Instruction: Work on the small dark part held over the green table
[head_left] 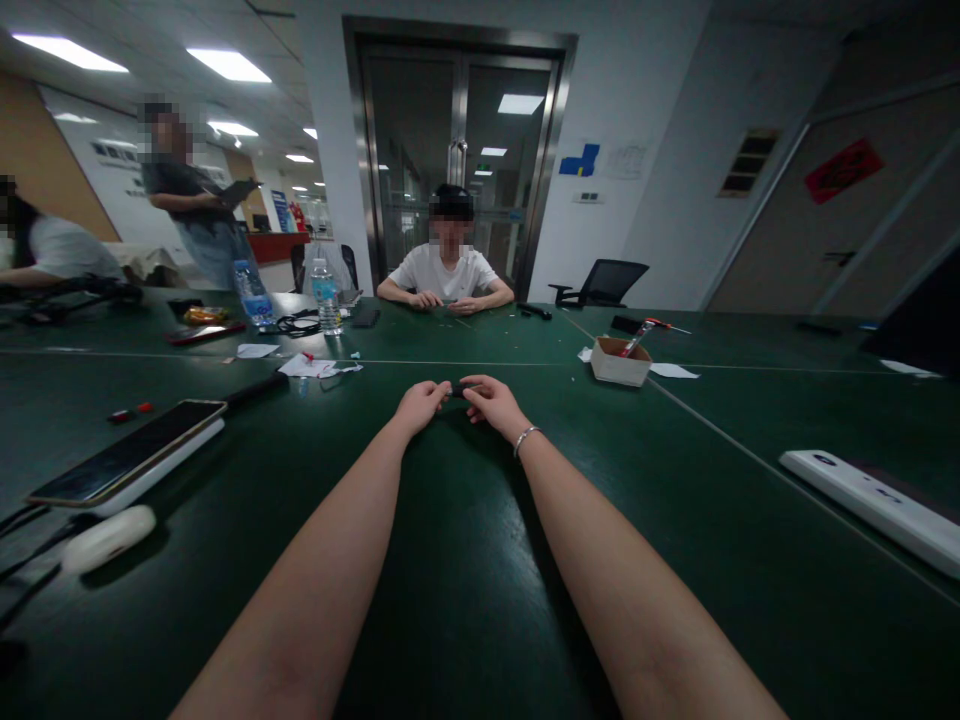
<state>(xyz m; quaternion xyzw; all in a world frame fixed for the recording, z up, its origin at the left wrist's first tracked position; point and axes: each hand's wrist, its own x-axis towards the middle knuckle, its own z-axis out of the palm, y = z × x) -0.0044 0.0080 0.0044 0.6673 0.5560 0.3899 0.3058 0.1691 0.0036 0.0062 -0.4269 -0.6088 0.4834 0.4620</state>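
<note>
Both my arms stretch forward over a dark green table (pixel 457 560). Between my fingertips is a small dark object (pixel 456 391), too small in the view for me to tell its kind. My left hand (pixel 422 408) pinches its left end, where a lighter bit shows. On its right end the thumb and fingers of my right hand (pixel 491 403) are closed. A silver bracelet (pixel 526 440) circles my right wrist. The object is held just above the tabletop, and my fingers hide part of it.
To the left lie a phone on a white block (pixel 135 455), a white rounded device (pixel 109 538) and cables. Two water bottles (pixel 327 298) stand farther back. A small box (pixel 621 362) and a white power strip (pixel 874 505) are on the right. Across the table sits a person (pixel 448 272).
</note>
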